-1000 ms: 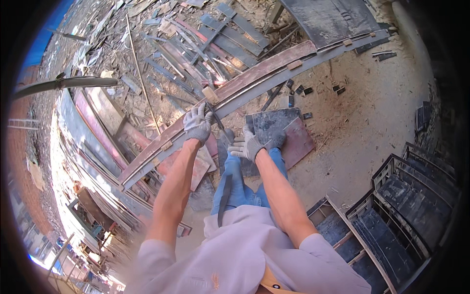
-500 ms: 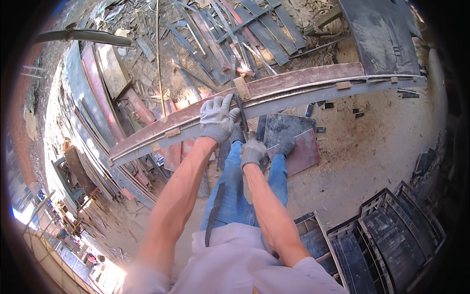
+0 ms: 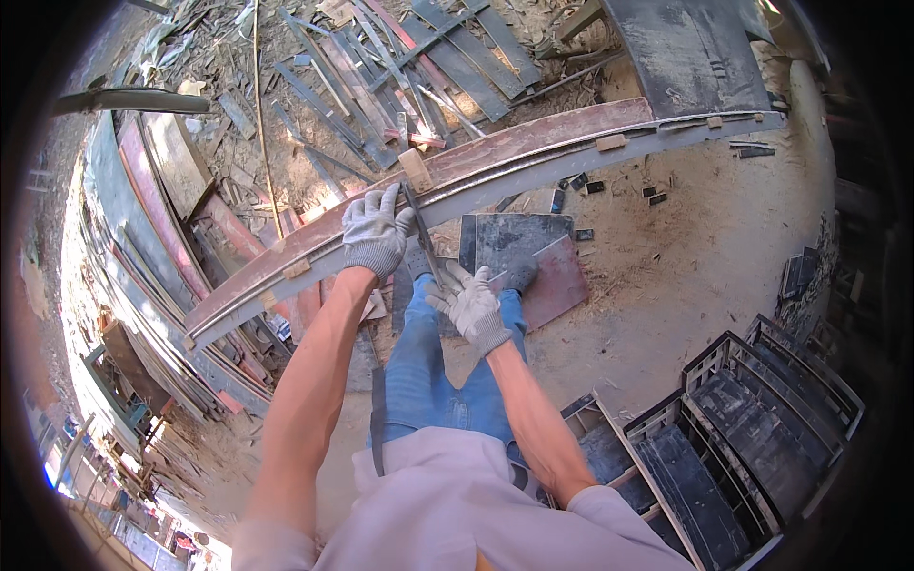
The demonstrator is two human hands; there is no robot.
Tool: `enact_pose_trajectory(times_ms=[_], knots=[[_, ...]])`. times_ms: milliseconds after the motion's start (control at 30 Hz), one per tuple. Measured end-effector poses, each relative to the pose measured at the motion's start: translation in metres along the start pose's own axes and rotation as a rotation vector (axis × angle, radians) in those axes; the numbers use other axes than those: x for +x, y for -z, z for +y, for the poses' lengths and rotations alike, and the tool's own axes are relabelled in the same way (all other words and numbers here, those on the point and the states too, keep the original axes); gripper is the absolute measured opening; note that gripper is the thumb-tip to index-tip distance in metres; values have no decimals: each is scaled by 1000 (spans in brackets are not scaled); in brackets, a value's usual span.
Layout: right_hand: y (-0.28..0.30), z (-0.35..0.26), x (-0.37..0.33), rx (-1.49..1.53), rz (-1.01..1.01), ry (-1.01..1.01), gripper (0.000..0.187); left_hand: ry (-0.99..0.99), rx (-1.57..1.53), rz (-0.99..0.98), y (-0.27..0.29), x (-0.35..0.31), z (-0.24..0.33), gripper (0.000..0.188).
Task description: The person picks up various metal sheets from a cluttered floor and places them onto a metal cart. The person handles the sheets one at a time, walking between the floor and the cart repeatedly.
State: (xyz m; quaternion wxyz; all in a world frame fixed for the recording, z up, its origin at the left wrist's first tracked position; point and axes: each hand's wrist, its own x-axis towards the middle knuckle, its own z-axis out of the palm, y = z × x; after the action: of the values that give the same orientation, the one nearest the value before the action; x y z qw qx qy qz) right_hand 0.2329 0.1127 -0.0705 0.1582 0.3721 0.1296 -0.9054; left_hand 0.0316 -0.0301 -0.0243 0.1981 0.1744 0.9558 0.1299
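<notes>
My left hand [image 3: 374,233], in a grey-white knit glove, rests on the long reddish board [image 3: 533,138] with its fingers stretched out. A long grey metal rail [image 3: 562,157] runs along the board's near side. A dark, narrow metal tool [image 3: 419,228] crosses the rail beside my left thumb; its exact kind I cannot make out. My right hand [image 3: 473,312], also gloved, is at the tool's lower end with its fingers spread. Whether it touches the tool is unclear. A small wooden block [image 3: 415,169] sits on the board just beyond the tool.
Long boards [image 3: 143,228] are stacked at the left. Scattered planks [image 3: 381,86] cover the ground beyond the rail. A dark sheet [image 3: 690,57] adjoins the board's far right end. Black framed panels [image 3: 690,495] stand lower right. A reddish panel [image 3: 554,285] lies by my right foot.
My right hand has loosened from its closed grip on the tool and spread its fingers, a little lower. The left hand stays on the board. The whole view has shifted.
</notes>
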Motion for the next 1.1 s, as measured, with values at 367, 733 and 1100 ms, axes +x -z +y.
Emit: enact_pose_trajectory(times_ms=[367, 733, 1100], knots=[[-42, -1, 40, -2263, 473, 321, 52, -31, 15, 7, -3, -1, 0, 60], [-22, -73, 52, -1464, -291, -111, 39, -58, 37, 11, -10, 2, 0, 61], [-29, -70, 59, -1483, -172, -24, 47, -118, 121, 121, -32, 5, -10, 60]])
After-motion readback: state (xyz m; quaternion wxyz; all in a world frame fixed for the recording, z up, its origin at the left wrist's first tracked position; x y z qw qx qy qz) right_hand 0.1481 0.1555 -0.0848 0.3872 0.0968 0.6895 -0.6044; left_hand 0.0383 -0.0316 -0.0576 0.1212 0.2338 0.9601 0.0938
